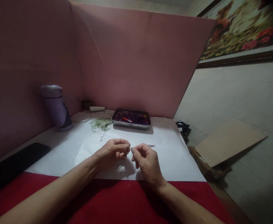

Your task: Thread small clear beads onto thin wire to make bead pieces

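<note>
My left hand (116,150) is closed in a pinch above the white sheet (173,161), thumb against forefinger. Facing it, a small gap away, my right hand (147,160) is pinched as well. What the fingertips hold is too small to make out. Beneath the hands, a small pale curved piece (120,167) lies on the sheet. Just past the right hand is a small metal object (151,145), perhaps a clasp. Beyond the left hand, several tiny clear rings (102,137) lie beside a loose tangle of green cord (101,124).
A metal tray (131,125) of dark purple beads stands at the back, with a red item inside. A purple bottle (58,109) stands back left, a black flat object (21,158) at left. Further back lies a pale roll (97,109). Pink panels (131,62) enclose the table's left and back.
</note>
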Demonstrator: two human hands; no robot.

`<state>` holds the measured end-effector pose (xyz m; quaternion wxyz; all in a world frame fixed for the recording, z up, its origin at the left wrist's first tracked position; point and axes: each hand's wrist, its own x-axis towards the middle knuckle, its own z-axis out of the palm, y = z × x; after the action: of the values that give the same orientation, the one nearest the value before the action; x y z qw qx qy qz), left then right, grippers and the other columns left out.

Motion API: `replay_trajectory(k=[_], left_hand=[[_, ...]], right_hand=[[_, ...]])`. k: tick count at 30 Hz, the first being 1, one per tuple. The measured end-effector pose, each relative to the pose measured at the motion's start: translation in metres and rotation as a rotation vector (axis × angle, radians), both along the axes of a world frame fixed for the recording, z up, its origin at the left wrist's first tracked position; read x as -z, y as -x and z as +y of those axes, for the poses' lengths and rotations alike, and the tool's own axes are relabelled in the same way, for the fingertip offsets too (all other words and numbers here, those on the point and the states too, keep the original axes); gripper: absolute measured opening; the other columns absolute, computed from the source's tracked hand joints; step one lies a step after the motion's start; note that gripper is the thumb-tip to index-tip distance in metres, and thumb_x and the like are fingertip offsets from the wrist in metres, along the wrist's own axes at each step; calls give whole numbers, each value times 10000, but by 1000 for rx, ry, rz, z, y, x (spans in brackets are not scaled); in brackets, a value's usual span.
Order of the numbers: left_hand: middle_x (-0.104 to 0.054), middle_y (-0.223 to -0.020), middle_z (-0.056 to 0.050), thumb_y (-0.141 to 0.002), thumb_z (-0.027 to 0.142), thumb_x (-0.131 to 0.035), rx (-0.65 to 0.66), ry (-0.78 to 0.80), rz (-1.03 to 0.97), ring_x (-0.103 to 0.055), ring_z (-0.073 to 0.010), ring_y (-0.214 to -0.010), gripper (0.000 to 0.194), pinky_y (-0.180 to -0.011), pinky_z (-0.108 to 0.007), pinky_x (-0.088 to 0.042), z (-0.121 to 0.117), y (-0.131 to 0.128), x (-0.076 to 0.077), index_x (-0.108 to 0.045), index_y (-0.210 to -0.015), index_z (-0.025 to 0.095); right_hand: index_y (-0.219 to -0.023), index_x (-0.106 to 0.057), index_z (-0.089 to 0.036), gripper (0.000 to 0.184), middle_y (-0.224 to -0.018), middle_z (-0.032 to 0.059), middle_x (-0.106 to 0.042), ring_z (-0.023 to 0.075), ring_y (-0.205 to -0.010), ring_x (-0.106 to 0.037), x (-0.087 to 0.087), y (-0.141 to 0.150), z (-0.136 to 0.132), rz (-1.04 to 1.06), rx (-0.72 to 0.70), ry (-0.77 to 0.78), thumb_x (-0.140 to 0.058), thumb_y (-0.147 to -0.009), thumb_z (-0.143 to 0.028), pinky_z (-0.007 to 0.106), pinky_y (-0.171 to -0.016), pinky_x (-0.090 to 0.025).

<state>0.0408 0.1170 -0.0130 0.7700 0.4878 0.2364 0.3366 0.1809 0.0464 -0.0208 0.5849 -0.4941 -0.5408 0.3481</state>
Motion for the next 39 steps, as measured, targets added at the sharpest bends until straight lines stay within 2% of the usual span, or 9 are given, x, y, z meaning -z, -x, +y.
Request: replay_trajectory(k=[11, 13, 15, 18, 22, 25, 28, 36, 39], left_hand=[[-546, -526, 6, -626, 241, -710, -83, -110, 86, -440, -68, -469, 172, -483, -207, -321, -1, -2, 2, -589, -622, 118], [-561, -535, 0, -641, 276, -698, -123, -191, 125, -436, -73, -457, 200, -480, -220, -328, 1, -1, 3, -573, -609, 124], [-568, -551, -6, -669, 304, -671, -181, -286, 174, -436, -81, -459, 211, -481, -229, -339, 3, 0, 4, -568, -614, 129], [-552, -589, -1, -711, 307, -624, -366, -462, 256, -440, -94, -496, 182, -493, -235, -350, 5, 2, 3, -578, -648, 143], [-523, -661, -1, -716, 256, -625, -564, -747, 302, -447, -114, -604, 106, -574, -240, -361, 0, 3, -3, -602, -654, 173], [-509, -744, -21, -701, 229, -645, -535, -867, 266, -452, -145, -723, 70, -673, -255, -368, -9, 0, -9, -633, -641, 194], [-506, -759, -30, -701, 215, -642, -511, -886, 268, -444, -173, -785, 75, -755, -281, -355, -15, -2, -12, -648, -626, 212], [-505, -757, -27, -740, 203, -598, -498, -1026, 314, -447, -176, -781, 96, -758, -291, -345, -15, -1, -13, -600, -645, 212], [-510, -745, -27, -729, 195, -602, -470, -996, 310, -458, -167, -754, 96, -711, -276, -362, -13, -2, -11, -591, -634, 201]], right_hand=[[-697, -552, -150, 251, -618, -8, -601, 68, -412, -485, 2, -3, 4, 52, -55, 18, -551, -805, -377, 198, -439, -393], [-704, -568, -146, 253, -694, 14, -640, 69, -413, -515, 3, -3, 5, 61, -37, 19, -554, -800, -379, 206, -453, -407], [-715, -590, -148, 253, -636, 3, -637, 77, -407, -522, 2, -4, 6, 37, 19, 22, -563, -792, -387, 213, -469, -414], [-762, -621, -152, 267, -448, -36, -547, 102, -400, -509, -1, -6, 6, 5, 128, 13, -568, -781, -413, 221, -453, -400], [-805, -625, -150, 290, -431, -44, -519, 84, -357, -456, -7, -7, 6, 83, 143, -1, -591, -754, -434, 194, -363, -310], [-809, -606, -145, 303, -408, -49, -505, 58, -307, -386, -9, -5, 5, 169, -39, 70, -590, -755, -443, 172, -322, -225], [-769, -557, -152, 292, -478, -28, -554, 61, -335, -428, -8, -4, 5, 229, -209, 123, -570, -772, -444, 158, -318, -225], [-696, -548, -143, 243, -517, -42, -532, 41, -366, -416, -5, -6, 7, 174, -142, 93, -616, -744, -371, 151, -338, -278], [-672, -539, -146, 250, -520, -37, -541, 47, -376, -435, -3, -5, 7, 129, -145, 93, -615, -738, -375, 151, -341, -304]])
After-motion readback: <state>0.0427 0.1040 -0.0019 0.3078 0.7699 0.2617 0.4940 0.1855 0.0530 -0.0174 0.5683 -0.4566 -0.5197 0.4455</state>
